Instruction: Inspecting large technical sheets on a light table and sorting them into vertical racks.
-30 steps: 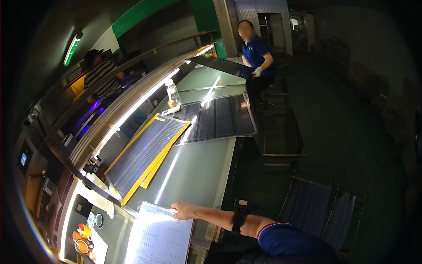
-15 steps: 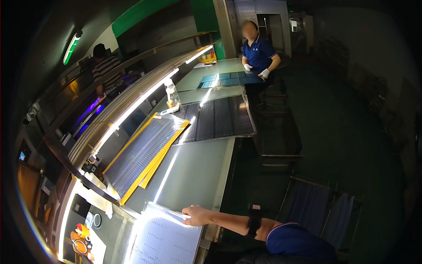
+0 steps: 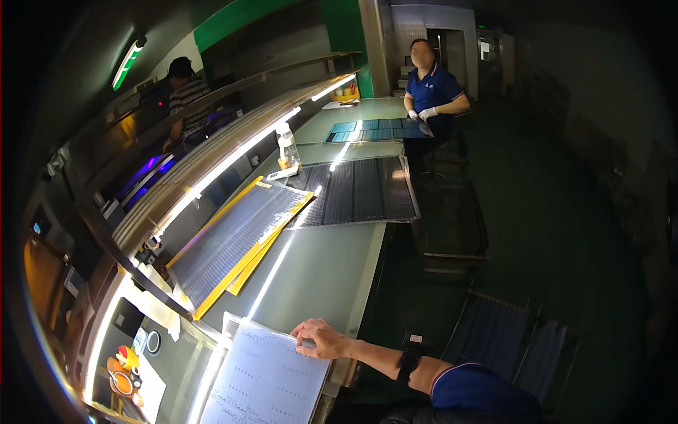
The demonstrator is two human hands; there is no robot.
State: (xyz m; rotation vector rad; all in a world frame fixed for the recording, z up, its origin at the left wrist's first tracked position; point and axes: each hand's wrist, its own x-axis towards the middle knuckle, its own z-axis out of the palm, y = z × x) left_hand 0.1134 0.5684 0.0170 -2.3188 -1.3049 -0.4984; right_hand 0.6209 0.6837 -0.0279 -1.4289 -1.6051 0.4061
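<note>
My right hand reaches in from the lower right. Its fingers curl around the upper right edge of a white paper sheet, with the thumb over the paper and a small gap behind the fingertips. Handwritten marks and rows of small print cover the sheet. It looks glossy along its top edge, as if in a clear sleeve, and lies at the near end of the workbench. A black band wraps my right forearm. My left hand is outside the picture.
Yellow-edged dark panels overlap a larger dark panel on the bench. A bottle stands behind them. Across the far end, a person in blue wears white gloves beside a bluish panel. Lit shelving runs along the left.
Glare on the sheet has faded, and its writing shows more clearly. My right hand's fingers are more arched at its edge. The far person's gloved hands have come together. The view has shifted slightly.
</note>
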